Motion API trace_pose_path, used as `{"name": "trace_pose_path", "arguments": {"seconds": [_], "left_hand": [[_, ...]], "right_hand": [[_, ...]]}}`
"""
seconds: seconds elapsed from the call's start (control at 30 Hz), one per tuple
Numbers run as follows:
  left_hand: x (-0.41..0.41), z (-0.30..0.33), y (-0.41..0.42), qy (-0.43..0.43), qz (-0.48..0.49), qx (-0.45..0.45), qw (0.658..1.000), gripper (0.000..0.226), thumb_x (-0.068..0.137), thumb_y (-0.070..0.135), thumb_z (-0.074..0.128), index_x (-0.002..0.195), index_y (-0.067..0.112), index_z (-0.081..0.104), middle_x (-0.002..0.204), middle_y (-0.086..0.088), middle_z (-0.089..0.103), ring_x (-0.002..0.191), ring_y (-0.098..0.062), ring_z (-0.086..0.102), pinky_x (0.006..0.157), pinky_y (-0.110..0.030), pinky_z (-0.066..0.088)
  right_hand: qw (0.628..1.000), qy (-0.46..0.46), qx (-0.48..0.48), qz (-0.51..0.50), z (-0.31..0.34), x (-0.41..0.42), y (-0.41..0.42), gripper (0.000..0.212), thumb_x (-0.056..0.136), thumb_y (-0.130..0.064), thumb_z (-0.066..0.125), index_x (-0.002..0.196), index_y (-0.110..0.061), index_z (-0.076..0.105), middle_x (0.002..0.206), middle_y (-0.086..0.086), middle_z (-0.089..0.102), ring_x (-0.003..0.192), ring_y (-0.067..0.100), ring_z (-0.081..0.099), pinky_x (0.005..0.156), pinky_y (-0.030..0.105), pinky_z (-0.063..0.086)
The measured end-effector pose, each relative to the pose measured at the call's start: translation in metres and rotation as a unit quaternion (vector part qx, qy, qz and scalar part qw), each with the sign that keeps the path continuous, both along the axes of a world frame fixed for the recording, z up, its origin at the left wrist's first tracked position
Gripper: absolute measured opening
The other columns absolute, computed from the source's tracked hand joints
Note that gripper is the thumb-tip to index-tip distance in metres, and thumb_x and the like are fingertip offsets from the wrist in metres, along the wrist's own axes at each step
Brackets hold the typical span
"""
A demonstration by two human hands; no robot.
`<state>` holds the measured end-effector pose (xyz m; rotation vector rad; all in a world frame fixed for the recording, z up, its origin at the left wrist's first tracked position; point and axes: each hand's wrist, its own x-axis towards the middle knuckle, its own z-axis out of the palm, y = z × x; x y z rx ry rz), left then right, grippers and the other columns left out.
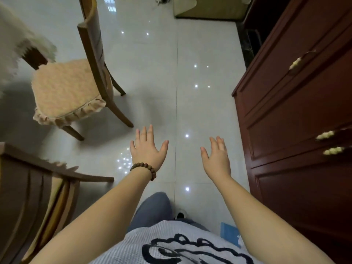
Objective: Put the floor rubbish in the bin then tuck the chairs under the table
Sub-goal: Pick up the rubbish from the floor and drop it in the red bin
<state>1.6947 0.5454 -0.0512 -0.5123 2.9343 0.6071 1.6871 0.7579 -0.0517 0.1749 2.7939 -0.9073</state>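
Observation:
My left hand [147, 147], with a bead bracelet on its wrist, and my right hand [217, 157] are stretched out over the glossy white floor, fingers spread, holding nothing. A wooden chair [76, 86] with a tan frilled cushion stands to the left, pulled out from the table [11, 44] with its fringed cloth. A second wooden chair [34, 197] is close at the lower left; only its backrest shows. A blue piece of rubbish [229, 233] lies on the floor near my feet, partly hidden by my right arm. No bin is in sight.
A dark red wooden cabinet [297, 115] with pale handles lines the right side. A yellowish mat [207, 8] lies at the far end of the floor. Tiled floor [190, 54] runs between the chairs and the cabinet.

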Motion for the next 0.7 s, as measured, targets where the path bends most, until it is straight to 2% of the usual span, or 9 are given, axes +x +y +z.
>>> {"name": "trace_pose_path", "arguments": {"seconds": [0.2, 0.4, 0.5, 0.7], "left_hand": [[-0.131, -0.024, -0.012, -0.008, 0.03, 0.005, 1.0, 0.076, 0.086, 0.064, 0.03, 0.148, 0.024, 0.011, 0.157, -0.001, 0.011, 0.143, -0.021, 0.0, 0.113, -0.046, 0.004], [-0.303, -0.047, -0.059, -0.005, 0.057, 0.012, 0.998, 0.08, 0.084, 0.068, 0.026, 0.148, 0.024, 0.01, 0.157, -0.002, 0.011, 0.143, -0.022, 0.001, 0.112, -0.047, 0.005], [-0.392, -0.039, -0.091, -0.003, 0.066, 0.017, 0.998, 0.081, 0.083, 0.069, 0.023, 0.148, 0.022, 0.011, 0.156, -0.003, 0.012, 0.143, -0.022, 0.001, 0.112, -0.047, 0.006], [-0.54, -0.009, -0.149, 0.012, 0.109, 0.044, 0.993, 0.078, 0.086, 0.063, 0.031, 0.148, 0.021, 0.011, 0.157, -0.004, 0.01, 0.143, -0.022, 0.0, 0.112, -0.045, 0.004]], "right_hand": [[1.0, 0.008, -0.007, 0.028, -0.01, -0.143, -0.02, 0.055, 0.098, -0.036, 0.042, 0.146, -0.015, 0.028, 0.158, 0.006, 0.015, 0.146, 0.019, 0.007, 0.116, 0.035, 0.017], [0.996, -0.003, 0.012, 0.083, -0.028, -0.33, -0.073, 0.054, 0.098, -0.037, 0.041, 0.146, -0.014, 0.028, 0.158, 0.006, 0.016, 0.146, 0.019, 0.007, 0.117, 0.036, 0.016], [0.993, -0.017, 0.036, 0.109, -0.022, -0.423, -0.102, 0.054, 0.098, -0.036, 0.042, 0.145, -0.013, 0.03, 0.157, 0.008, 0.017, 0.146, 0.02, 0.008, 0.117, 0.036, 0.017], [0.99, -0.002, 0.027, 0.136, 0.006, -0.584, -0.17, 0.053, 0.098, -0.034, 0.043, 0.144, -0.011, 0.032, 0.157, 0.01, 0.019, 0.145, 0.021, 0.009, 0.116, 0.035, 0.017]]}}
